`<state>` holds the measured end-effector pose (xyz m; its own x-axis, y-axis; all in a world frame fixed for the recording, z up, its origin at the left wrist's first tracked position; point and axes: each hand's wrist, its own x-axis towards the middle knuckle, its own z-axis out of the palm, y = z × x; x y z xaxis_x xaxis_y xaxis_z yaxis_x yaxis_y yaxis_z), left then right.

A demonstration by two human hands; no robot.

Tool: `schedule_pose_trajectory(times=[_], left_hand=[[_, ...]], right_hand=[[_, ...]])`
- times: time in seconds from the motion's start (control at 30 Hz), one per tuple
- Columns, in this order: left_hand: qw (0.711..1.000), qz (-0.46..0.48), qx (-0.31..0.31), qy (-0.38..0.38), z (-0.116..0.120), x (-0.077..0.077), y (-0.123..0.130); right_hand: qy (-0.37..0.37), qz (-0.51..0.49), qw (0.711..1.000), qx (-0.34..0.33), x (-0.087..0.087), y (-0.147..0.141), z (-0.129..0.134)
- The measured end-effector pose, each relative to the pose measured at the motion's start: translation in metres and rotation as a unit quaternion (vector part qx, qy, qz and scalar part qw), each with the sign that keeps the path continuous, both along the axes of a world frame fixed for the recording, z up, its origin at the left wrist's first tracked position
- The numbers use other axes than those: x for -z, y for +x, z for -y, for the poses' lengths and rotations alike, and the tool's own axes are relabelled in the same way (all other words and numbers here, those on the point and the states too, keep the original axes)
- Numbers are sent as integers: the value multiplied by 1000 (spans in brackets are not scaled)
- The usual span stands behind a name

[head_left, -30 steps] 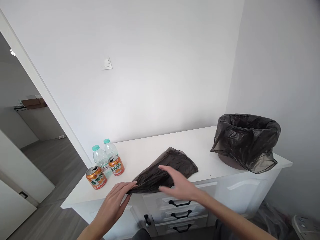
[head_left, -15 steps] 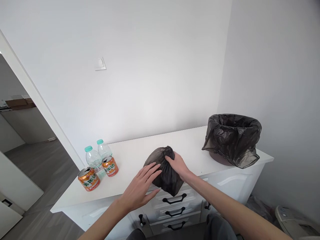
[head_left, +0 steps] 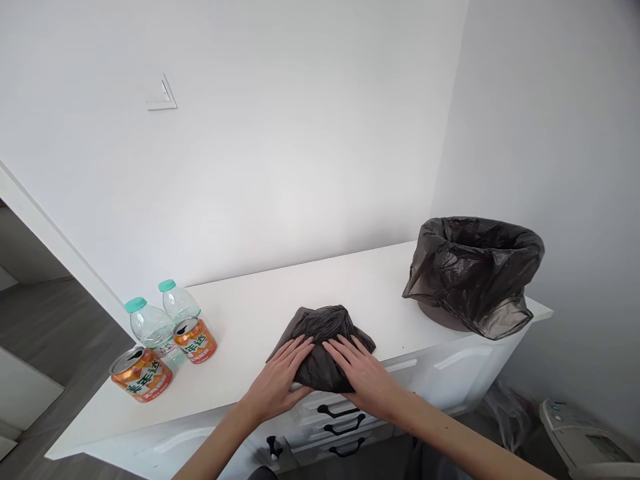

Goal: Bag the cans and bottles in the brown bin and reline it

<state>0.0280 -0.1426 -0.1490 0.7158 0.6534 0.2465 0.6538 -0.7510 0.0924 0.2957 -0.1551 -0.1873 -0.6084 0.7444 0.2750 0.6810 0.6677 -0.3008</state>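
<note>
A crumpled black plastic bag (head_left: 326,323) lies at the front edge of the white cabinet top. My left hand (head_left: 277,379) grips its near left side, fingers over the top and thumb low by the front edge. On the near right side my right hand (head_left: 364,375) has a like hold, its fingers spread over the plastic and its thumb mostly hidden. To the right stands a brown bin (head_left: 443,316), lined with another black bag (head_left: 475,270) folded over its rim.
Two opened orange cans, a nearer can (head_left: 143,375) and a farther can (head_left: 196,340), stand at the left with two clear green-capped bottles (head_left: 150,325). The white cabinet (head_left: 420,383) has drawers with black handles (head_left: 345,425). A pale machine (head_left: 585,440) sits at the lower right.
My right hand has left the bag's gathered top and moved down to its near right side. My left hand has settled onto the bag, which looks flatter. The view has shifted.
</note>
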Motion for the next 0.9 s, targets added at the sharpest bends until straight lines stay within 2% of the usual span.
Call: schedule_pose_trajectory(times=[0.1,0.2,0.27,0.33,0.37,0.43,0.5,0.53,0.63,0.7,0.8,0.9], left_hand=[[999,37,-8,-11,1,2,-3],[994,98,-43,-30,2,0,-9],[982,162,-92,-30,1,-8,-10],[967,211,-141,9,-2,-22,-5],[961,219,-159,50,-4,-30,0],[956,194,-165,144,-6,-46,16],[964,130,-121,200,-8,-55,34],[971,91,-87,202,-9,-55,42],[988,-16,-18,149,-13,-36,54],[992,-45,-31,114,-17,-14,51],[994,-38,-66,81,-21,13,37],[995,-19,-73,61,-20,23,25]], right_hand=[[3,-41,999,6,9,1,-1],[-70,-142,987,25,1,8,-2],[-128,-213,966,74,-8,14,-2],[-129,-248,948,151,-18,19,-2],[-95,-251,945,188,-23,19,-1],[27,-227,947,227,-32,16,0],[146,-165,957,191,-39,9,0],[181,-128,962,157,-41,5,-1],[188,-41,976,105,-35,-5,-10],[151,-10,983,106,-22,-7,-17],[103,8,991,91,-1,-4,-26],[80,-5,993,91,9,-1,-29]])
